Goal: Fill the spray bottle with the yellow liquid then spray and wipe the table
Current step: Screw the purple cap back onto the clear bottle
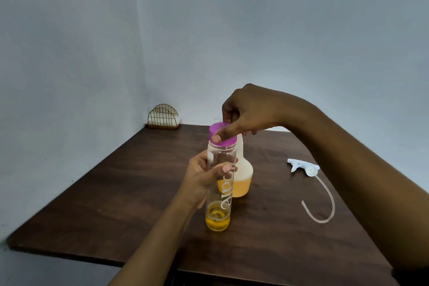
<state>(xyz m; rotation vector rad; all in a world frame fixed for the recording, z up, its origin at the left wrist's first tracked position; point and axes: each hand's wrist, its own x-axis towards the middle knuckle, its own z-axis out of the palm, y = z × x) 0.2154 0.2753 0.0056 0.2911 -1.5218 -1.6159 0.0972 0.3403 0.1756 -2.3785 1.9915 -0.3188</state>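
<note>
A tall clear bottle (219,202) with white lettering stands on the dark wooden table (116,204), a little yellow liquid at its bottom. My left hand (202,179) grips its middle. My right hand (246,114) grips the purple cap (226,140) on top of it, thumb on the cap's front. Just behind stands the white spray bottle (242,176) without its head, holding yellow liquid in its lower part. The white trigger head (301,166) with its curved tube (327,202) lies on the table to the right.
A gold wire holder (163,116) with white napkins sits at the table's far left corner against the wall. Pale walls close in on the left and back. The table's near edge runs along the bottom of the view.
</note>
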